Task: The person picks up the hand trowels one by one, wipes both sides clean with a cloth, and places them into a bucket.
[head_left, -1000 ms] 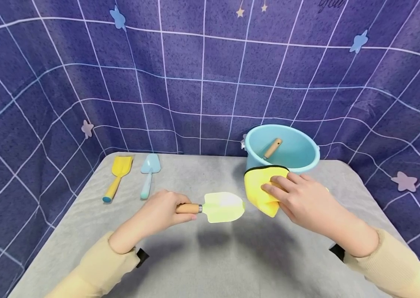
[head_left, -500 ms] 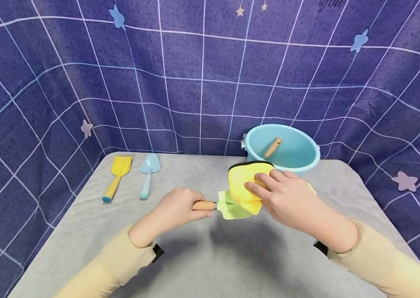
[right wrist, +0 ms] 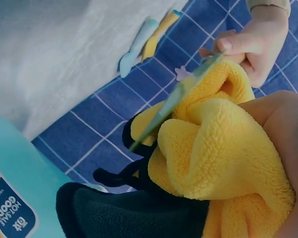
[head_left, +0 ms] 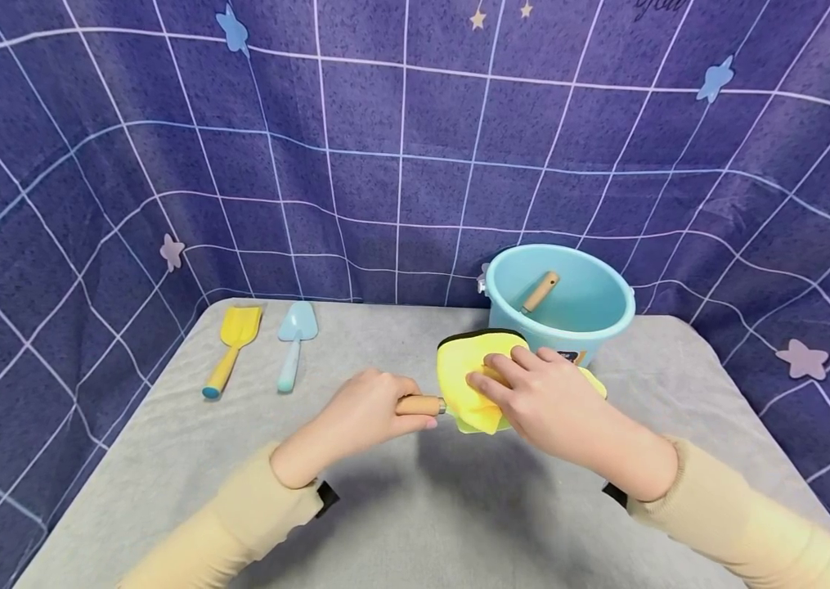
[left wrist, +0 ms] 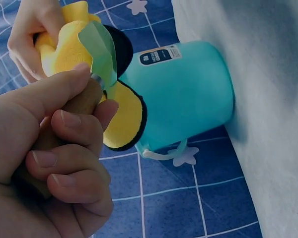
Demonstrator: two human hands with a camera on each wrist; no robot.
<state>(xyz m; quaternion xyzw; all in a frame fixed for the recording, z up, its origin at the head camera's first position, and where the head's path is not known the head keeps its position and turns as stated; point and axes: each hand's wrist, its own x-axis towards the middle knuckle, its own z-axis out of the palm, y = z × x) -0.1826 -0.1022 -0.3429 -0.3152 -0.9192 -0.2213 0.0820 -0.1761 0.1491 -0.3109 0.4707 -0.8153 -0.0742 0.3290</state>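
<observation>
My left hand grips the wooden handle of a small garden trowel with a pale green blade. Its fingers curl round that handle in the left wrist view. A yellow fleecy cloth with black edging is bunched in my right hand. From the head view, the cloth covers most of the trowel's blade. The right wrist view shows the blade edge-on, lying along the cloth. Both things are held above the grey surface. The right fingertips press into the cloth's upper face.
Behind the right hand stands a light blue bucket, a wooden-handled tool leaning inside it. A yellow toy shovel and a light blue one lie at the back left of the grey-covered table. Dark blue curtain surrounds the table.
My left hand has moved right with the trowel, and my right hand left with the cloth. The blade, in full view a second ago, is now mostly covered by the cloth.
</observation>
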